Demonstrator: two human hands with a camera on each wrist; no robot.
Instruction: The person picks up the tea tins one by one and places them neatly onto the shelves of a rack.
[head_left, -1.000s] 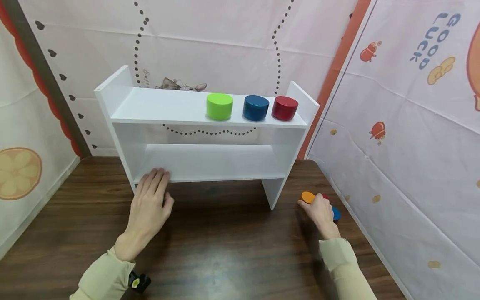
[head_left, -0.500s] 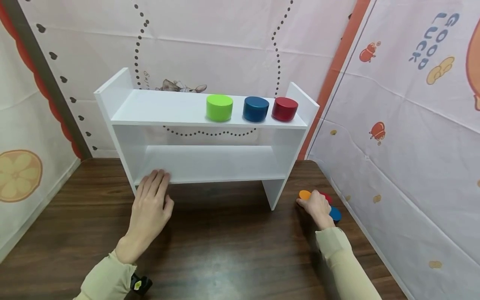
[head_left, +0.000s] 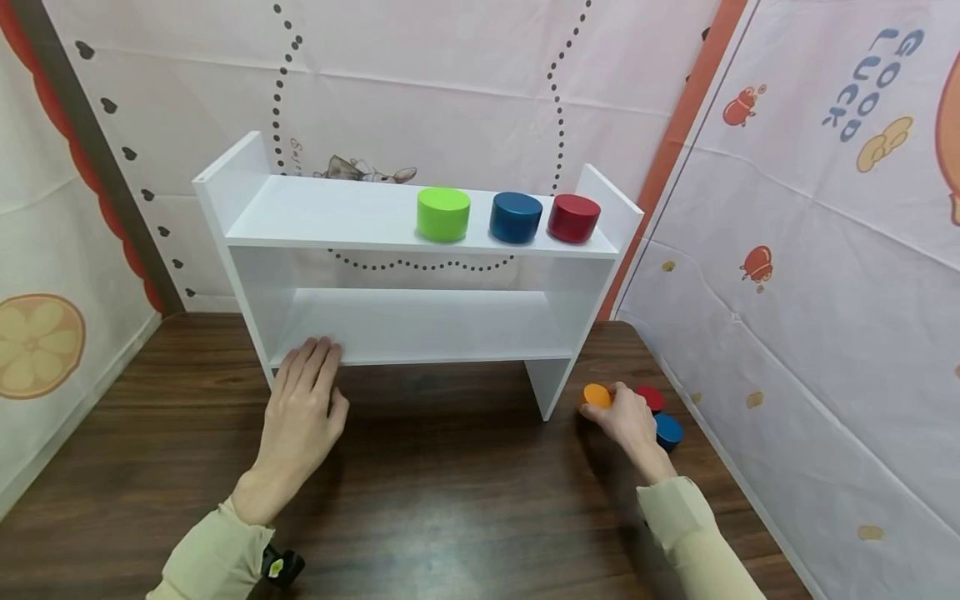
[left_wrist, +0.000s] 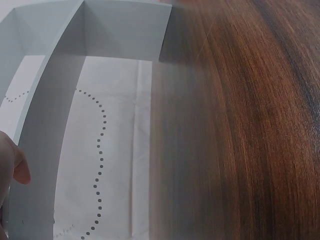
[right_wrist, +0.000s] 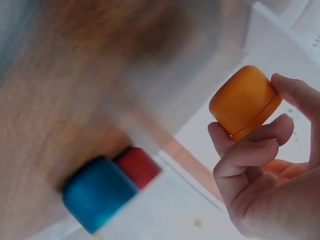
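Note:
An orange cylinder (right_wrist: 245,97), short and round with a seam near one end, is pinched between the thumb and fingers of my right hand (head_left: 630,421). In the right wrist view it is tilted and raised clear of the wooden table. My left hand (head_left: 300,425) rests with straight fingers on the front left of the lower board of a white two-tier shelf (head_left: 427,329). A blue cylinder (head_left: 668,432) and a red cylinder (head_left: 649,398) stand on the table just right of my right hand. In the left wrist view only a small part of my left hand (left_wrist: 9,167) shows.
On the upper board stand a green cylinder (head_left: 443,215), a dark blue cylinder (head_left: 515,218) and a dark red cylinder (head_left: 573,219), toward the right. The brown wooden table (head_left: 450,500) ends at printed cloth walls (head_left: 787,333) at the back and sides.
My right hand has moved slightly left with the orange cylinder, away from the red and blue ones, uncovering more of them. My left hand has stayed on the shelf.

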